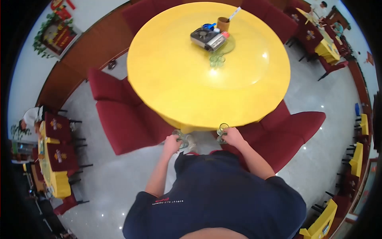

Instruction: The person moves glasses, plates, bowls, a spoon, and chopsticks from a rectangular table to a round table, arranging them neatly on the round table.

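My left hand (172, 144) is closed on small clear drinking glasses (184, 140), held low in front of my body near the table's front edge. Several similar glasses (223, 128) are gripped in my right hand (233, 136), its fingers wrapped over them right by the yellow tablecloth (191, 107). The glasses in both hands look greenish and see-through. On the round table's glass turntable (242, 81), a small cluster of clear glasses (217, 61) stands in front of a portable gas stove (209, 40).
A brown holder (223, 24) with a white stick stands behind the stove. Red chairs flank me at left (123, 123) and right (278, 133). More tables with yellow cloths line the sides. One person (32, 118) bends at the left; another (318, 10) is far right.
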The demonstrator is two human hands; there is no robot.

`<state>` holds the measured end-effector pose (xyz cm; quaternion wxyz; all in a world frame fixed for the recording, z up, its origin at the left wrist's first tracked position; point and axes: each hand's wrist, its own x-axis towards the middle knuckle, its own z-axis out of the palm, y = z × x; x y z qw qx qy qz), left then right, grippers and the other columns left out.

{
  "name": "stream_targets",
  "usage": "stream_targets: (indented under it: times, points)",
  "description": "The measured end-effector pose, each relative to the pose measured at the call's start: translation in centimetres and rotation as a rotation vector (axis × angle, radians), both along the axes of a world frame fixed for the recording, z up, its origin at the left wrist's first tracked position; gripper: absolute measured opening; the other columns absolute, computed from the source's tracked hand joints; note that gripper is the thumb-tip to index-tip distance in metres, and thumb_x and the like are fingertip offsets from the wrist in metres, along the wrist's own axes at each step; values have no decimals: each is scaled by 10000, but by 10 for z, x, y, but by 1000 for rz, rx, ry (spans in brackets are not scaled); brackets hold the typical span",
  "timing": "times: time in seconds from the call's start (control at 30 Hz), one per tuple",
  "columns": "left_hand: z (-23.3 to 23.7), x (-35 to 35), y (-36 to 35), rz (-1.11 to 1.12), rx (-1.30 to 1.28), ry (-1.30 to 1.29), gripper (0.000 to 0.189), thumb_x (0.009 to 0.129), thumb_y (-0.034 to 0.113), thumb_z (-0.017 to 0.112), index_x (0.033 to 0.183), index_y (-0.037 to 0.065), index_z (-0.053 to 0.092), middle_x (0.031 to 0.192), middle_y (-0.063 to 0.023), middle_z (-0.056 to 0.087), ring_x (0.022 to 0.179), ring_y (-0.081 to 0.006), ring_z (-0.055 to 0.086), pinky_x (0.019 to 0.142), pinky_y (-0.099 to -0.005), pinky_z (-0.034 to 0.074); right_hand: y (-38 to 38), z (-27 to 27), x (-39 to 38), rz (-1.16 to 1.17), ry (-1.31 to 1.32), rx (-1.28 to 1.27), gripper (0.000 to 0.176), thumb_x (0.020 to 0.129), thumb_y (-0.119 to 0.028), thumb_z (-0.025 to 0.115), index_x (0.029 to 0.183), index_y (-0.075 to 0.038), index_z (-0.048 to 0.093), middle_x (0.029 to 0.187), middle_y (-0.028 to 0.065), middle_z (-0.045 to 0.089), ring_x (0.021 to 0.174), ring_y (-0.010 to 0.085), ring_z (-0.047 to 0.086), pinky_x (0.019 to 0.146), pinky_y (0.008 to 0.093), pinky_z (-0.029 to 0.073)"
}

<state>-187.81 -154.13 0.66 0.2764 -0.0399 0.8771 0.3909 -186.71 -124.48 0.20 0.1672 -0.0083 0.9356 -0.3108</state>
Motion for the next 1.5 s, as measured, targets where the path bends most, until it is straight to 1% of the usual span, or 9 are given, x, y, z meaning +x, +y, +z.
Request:
stream_targets:
  times: [0.13,0.17,0.2,0.3,0.43,0.6,0.87,1.27,1.5]
  points:
    - [-5,-102,15,-258,-51,115,202,707,129,572,822,-36,596,561,-182,566,429,-226,569,467,-316,482,36,1,-38,-209,70,86,181,650,-158,564,770,-25,594,683,210,570,676,354,561,638,413,459]
    - [-12,-123,21,-330,-73,284,198,713,142,571,809,-29,595,560,-180,565,432,-232,569,480,-319,482,46,3,-47,-249,71,126,182,652,-157,566,777,-28,595,689,210,572,679,353,562,640,414,459]
    - [-19,-145,28,-290,-31,117,195,717,152,571,792,-27,594,563,-181,563,425,-237,562,480,-319,479,53,5,-58,-288,65,158,183,655,-155,568,785,-30,596,695,209,573,682,352,562,641,415,459]
    - [-8,-205,55,-323,-63,171,196,731,154,561,814,-21,593,621,-190,576,487,-258,576,524,-340,487,78,-1,-104,-326,157,164,203,638,-135,584,814,-34,594,684,203,567,670,354,554,601,403,457]
    - [-39,-279,91,-474,-250,405,191,720,180,568,818,20,600,776,-166,594,765,-315,570,684,-392,468,106,-22,-189,-276,143,233,208,639,-128,573,824,-36,599,693,203,571,677,345,562,612,394,465]
    - [-59,-348,125,-396,-316,336,154,707,141,550,806,37,606,778,-167,592,755,-315,574,686,-388,470,118,-51,-303,-127,176,231,192,637,-128,556,802,-41,603,707,196,577,689,343,565,635,401,469]
    - [-67,-385,148,-386,-364,270,153,687,121,544,802,46,610,771,-172,592,734,-312,579,679,-388,473,109,-72,-375,39,81,292,211,648,-138,529,822,-65,624,746,179,588,701,333,571,660,401,472]
    - [-65,-403,160,-371,-397,316,158,648,182,608,759,69,617,730,-149,601,696,-300,588,642,-383,481,97,-71,-390,23,38,203,220,650,-146,574,849,-67,621,762,156,594,745,306,570,689,380,469]
    - [-43,-392,151,-256,-251,310,386,672,243,629,1018,93,546,828,-144,602,759,-284,584,681,-365,472,100,-55,-370,-51,124,165,326,687,-153,573,1005,-84,549,933,140,545,813,290,559,690,356,468]
